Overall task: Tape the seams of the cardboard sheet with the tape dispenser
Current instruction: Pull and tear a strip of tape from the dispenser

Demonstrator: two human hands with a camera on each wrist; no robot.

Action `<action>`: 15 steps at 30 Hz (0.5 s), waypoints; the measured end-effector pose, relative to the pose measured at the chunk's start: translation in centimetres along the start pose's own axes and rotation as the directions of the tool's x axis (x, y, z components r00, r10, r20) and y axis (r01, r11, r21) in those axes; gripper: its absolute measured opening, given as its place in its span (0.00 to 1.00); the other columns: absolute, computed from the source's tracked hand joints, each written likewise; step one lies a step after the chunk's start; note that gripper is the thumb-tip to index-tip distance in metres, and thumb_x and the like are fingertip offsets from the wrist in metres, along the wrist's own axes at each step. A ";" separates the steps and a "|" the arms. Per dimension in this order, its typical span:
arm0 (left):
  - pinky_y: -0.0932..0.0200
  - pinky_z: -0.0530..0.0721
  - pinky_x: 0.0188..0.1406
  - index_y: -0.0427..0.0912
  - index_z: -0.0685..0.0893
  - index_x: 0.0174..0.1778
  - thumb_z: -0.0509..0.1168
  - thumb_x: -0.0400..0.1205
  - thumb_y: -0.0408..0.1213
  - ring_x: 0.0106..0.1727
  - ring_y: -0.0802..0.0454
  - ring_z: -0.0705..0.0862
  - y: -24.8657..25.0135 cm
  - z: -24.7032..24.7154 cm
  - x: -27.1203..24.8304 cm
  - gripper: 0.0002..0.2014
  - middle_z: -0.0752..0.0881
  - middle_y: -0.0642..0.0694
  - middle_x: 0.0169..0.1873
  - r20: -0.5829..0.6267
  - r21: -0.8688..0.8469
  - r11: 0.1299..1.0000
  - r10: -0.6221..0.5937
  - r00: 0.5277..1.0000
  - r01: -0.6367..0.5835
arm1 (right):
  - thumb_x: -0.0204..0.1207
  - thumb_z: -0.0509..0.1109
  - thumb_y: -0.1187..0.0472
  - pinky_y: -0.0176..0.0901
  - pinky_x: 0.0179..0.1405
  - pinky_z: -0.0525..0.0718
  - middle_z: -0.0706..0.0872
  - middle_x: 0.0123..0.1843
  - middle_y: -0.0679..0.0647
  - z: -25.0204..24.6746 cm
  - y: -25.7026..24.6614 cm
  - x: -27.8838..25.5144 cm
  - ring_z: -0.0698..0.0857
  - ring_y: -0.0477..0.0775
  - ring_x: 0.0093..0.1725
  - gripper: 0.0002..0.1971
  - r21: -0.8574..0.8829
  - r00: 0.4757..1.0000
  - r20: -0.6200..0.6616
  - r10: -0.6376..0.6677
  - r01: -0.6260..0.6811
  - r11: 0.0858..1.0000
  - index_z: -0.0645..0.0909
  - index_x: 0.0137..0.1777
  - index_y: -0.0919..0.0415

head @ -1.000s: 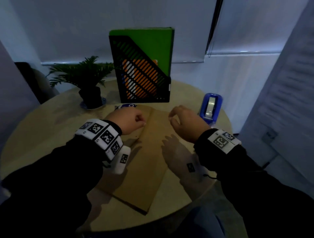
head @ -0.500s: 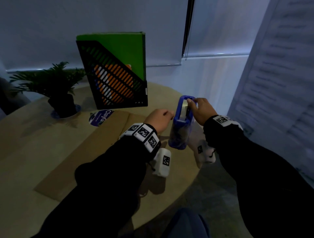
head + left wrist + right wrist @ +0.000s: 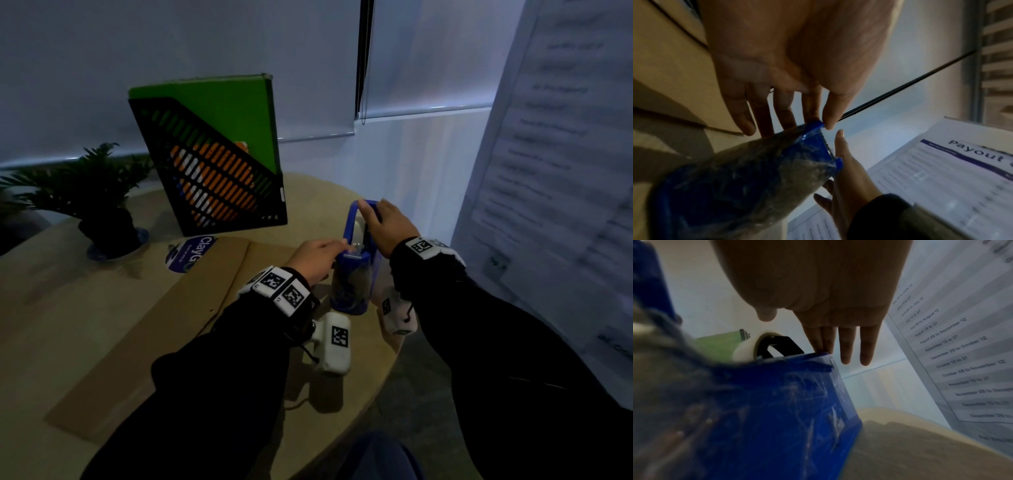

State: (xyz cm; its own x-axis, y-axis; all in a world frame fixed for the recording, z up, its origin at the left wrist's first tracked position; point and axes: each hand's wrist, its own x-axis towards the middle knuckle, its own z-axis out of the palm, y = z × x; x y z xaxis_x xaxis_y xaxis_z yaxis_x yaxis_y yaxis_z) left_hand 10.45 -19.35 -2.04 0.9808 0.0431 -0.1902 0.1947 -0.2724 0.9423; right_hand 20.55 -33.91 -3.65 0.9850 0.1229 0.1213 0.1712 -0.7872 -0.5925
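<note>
Behind the tape dispenser (image 3: 354, 274), file rack (image 3: 212, 178), potted plant (image 3: 99, 202), wall poster (image 3: 561, 171)

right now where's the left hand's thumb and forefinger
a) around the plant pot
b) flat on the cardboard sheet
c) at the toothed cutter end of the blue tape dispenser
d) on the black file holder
c: in the left wrist view the left hand has thumb and forefinger pinched at the serrated cutter of the tape dispenser, while the right hand steadies its upper rim above the cardboard sheet.
</note>
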 end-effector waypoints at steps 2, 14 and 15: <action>0.55 0.73 0.53 0.41 0.88 0.58 0.60 0.84 0.47 0.55 0.49 0.82 -0.1 0.1 0.1 0.17 0.87 0.46 0.53 0.003 -0.060 0.997 -0.047 0.999 0.048 | 0.80 0.45 0.32 0.48 0.81 0.60 0.62 0.85 0.59 0.1 0.3 -0.1 0.63 0.56 0.83 0.38 -0.019 1.000 -0.004 -0.012 0.012 1.000 0.71 0.76 0.61; 0.47 0.81 0.63 0.41 0.91 0.53 0.76 0.68 0.50 0.53 0.46 0.85 0.4 1.2 0.3 0.21 0.90 0.44 0.54 -0.005 -0.262 0.947 -0.191 0.982 0.184 | 0.81 0.44 0.33 0.49 0.79 0.62 0.65 0.83 0.60 -0.6 0.2 -0.1 0.66 0.59 0.81 0.37 -0.089 0.999 0.015 -0.046 0.047 0.995 0.71 0.76 0.60; 0.46 0.81 0.63 0.41 0.91 0.53 0.75 0.69 0.50 0.53 0.45 0.85 0.4 1.1 0.4 0.21 0.90 0.43 0.55 -0.001 -0.270 0.946 -0.189 0.982 0.181 | 0.81 0.45 0.33 0.49 0.78 0.64 0.67 0.81 0.61 -0.7 0.1 -0.1 0.68 0.60 0.80 0.37 -0.090 0.999 0.012 -0.048 0.048 0.995 0.73 0.74 0.61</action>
State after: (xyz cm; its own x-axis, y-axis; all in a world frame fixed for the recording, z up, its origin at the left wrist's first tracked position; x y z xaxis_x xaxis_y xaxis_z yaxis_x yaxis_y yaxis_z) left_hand 10.89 -20.53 -2.00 0.9264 0.0948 -0.3644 0.3652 0.0095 0.9309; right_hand 20.42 -34.40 -3.15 0.9759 0.1672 0.1402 0.2160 -0.8314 -0.5120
